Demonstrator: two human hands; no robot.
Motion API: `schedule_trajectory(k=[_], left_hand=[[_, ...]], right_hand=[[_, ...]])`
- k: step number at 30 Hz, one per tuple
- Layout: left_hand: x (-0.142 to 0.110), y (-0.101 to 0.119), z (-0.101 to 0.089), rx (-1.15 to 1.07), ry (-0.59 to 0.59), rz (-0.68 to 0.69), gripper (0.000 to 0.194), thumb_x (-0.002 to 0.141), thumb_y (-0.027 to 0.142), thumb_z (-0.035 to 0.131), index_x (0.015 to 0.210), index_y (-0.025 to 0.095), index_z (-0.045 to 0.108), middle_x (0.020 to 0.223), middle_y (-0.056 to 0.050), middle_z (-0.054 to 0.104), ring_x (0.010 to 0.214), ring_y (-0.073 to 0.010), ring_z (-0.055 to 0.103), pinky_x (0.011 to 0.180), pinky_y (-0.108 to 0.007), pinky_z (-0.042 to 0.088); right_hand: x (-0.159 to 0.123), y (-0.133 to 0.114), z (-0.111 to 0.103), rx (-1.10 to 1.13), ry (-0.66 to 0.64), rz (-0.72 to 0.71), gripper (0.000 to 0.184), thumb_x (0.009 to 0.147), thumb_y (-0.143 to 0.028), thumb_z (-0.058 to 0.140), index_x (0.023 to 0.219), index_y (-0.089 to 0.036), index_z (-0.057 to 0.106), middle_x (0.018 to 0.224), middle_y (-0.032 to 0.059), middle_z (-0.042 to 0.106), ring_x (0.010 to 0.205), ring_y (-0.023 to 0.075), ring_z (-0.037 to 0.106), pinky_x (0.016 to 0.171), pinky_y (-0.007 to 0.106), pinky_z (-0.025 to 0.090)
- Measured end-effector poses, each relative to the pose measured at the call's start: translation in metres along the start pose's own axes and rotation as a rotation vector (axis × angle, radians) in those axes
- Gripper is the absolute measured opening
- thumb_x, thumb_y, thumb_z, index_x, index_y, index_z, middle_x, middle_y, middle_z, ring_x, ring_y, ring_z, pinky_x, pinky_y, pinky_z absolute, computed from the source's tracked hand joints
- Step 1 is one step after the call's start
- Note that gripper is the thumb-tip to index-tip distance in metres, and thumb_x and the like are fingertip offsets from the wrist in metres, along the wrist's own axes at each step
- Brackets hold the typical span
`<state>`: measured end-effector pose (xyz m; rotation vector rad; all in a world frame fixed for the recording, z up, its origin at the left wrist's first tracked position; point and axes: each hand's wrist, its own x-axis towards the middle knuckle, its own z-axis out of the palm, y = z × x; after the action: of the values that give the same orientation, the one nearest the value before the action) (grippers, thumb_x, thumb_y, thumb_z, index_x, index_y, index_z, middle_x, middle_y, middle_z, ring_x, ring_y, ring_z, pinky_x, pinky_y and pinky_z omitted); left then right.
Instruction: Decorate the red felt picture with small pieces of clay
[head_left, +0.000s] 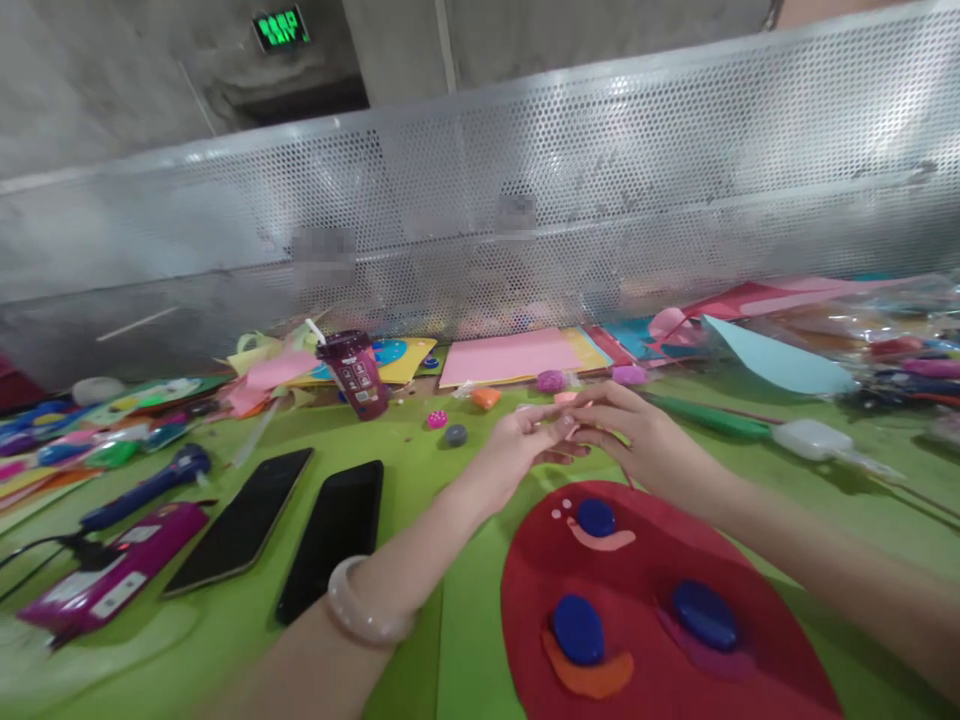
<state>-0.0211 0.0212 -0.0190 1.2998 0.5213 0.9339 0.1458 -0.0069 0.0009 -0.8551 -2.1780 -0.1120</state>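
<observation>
The person's left hand and right hand meet at the fingertips just beyond the far edge of a red rounded sheet, fingers curled toward each other. A small peach-pink piece shows at the fingertips; whether either hand grips it or it lies behind them, one cannot tell.

The red sheet lies on the green desk between the forearms. It bears three dark blue discs: the far one with a pale pink crescent and small pale dots beside it, the near-left one with an orange crescent, the near-right one with a magenta piece.

Left of the hands sit a grey lump, a pink dotted lump and a lidded cup with a straw. Two dark phones lie beside the left forearm.
</observation>
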Motion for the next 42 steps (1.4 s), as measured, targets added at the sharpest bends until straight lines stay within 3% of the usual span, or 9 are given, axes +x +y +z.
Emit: schedule_trajectory(k=[4,12,18,25,32,38,42], left_hand=[[0.002,-0.001,-0.002,0.020,0.018,-0.019,0.040,0.073,0.033,0.068,0.110,0.018,0.063,0.085,-0.006,0.069,0.069,-0.0133,0.064,0.068,-0.026,0.048],[0.001,0.000,0.000,0.055,0.023,-0.018,0.039,0.074,0.033,0.067,0.109,0.017,0.064,0.089,-0.008,0.069,0.069,-0.0126,0.063,0.070,-0.027,0.047],[0.002,-0.001,-0.002,0.013,0.077,-0.042,0.038,0.072,0.030,0.069,0.107,0.018,0.064,0.087,-0.005,0.068,0.065,-0.0101,0.062,0.067,-0.024,0.048],[0.001,-0.003,-0.003,-0.032,0.076,-0.049,0.033,0.070,0.030,0.071,0.100,0.016,0.066,0.082,-0.004,0.067,0.063,-0.0100,0.062,0.066,-0.024,0.049],[0.001,-0.001,-0.003,0.009,0.063,-0.037,0.035,0.071,0.031,0.070,0.104,0.017,0.065,0.086,-0.004,0.066,0.064,-0.0094,0.060,0.066,-0.024,0.048],[0.002,-0.002,-0.004,0.009,0.078,-0.046,0.037,0.072,0.030,0.069,0.106,0.018,0.064,0.084,-0.003,0.066,0.064,-0.0097,0.062,0.067,-0.024,0.048],[0.002,-0.003,-0.004,0.017,0.065,-0.033,0.038,0.071,0.030,0.070,0.107,0.017,0.064,0.078,-0.002,0.064,0.061,-0.0091,0.061,0.065,-0.023,0.049]], right_hand=[[0.000,0.001,0.002,0.038,0.063,0.092,0.010,0.085,-0.020,0.052,0.086,-0.020,0.062,0.095,0.0077,0.057,0.091,0.0201,0.058,0.081,0.039,0.050],[-0.001,-0.006,0.004,0.076,0.093,0.127,0.017,0.085,-0.015,0.048,0.080,-0.021,0.064,0.098,0.0070,0.056,0.090,0.0185,0.058,0.079,0.038,0.050],[0.001,-0.014,0.001,0.077,0.173,0.138,0.009,0.083,-0.015,0.054,0.078,-0.019,0.061,0.091,0.0066,0.055,0.085,0.0170,0.055,0.077,0.035,0.048],[0.001,-0.005,-0.001,0.110,0.100,0.064,0.007,0.082,-0.016,0.055,0.077,-0.019,0.057,0.092,0.0071,0.053,0.089,0.0179,0.055,0.078,0.036,0.048],[0.000,-0.003,0.001,0.094,0.075,0.035,0.015,0.085,-0.014,0.048,0.087,-0.020,0.061,0.097,0.0083,0.054,0.095,0.0191,0.054,0.082,0.038,0.048],[-0.001,-0.001,0.000,0.078,0.087,-0.016,0.009,0.084,-0.016,0.052,0.080,-0.018,0.059,0.091,0.0077,0.054,0.090,0.0189,0.054,0.079,0.036,0.048],[-0.002,0.000,0.003,0.125,0.046,0.001,0.010,0.083,-0.012,0.050,0.086,-0.018,0.058,0.095,0.0080,0.053,0.092,0.0183,0.053,0.077,0.035,0.049]])
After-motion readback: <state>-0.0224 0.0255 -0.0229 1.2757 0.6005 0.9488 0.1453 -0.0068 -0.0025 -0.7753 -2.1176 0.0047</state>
